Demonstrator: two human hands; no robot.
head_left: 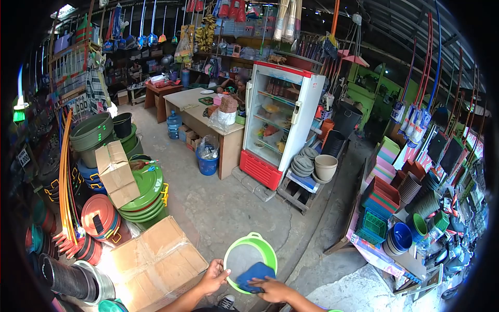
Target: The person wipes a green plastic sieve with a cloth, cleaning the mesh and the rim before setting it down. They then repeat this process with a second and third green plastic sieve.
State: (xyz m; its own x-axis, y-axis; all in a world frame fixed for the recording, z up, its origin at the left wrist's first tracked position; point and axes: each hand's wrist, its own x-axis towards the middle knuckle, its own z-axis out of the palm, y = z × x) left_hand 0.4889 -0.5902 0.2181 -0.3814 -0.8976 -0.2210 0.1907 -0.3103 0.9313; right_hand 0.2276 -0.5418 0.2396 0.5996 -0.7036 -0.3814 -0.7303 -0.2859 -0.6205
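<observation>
My left hand (214,277) grips the left rim of a round lime-green plastic basin (269,255), thumb over the edge. The basin is tilted toward me, and a grey, see-through-looking bottom shows inside it. A folded dark blue cloth (254,276) lies against the inside at the lower right. My right hand (273,289) is closed on this cloth at the basin's near edge; its fingertips are partly hidden. Just left of my left hand is a large taped cardboard box (158,260).
Stacked green tubs with lids (145,184) stand at the left. Ahead are a glass-door fridge (280,119), a wooden desk (189,106) with a person behind it, and a blue bin (207,164). At right, a table holds baskets (371,227) and pots.
</observation>
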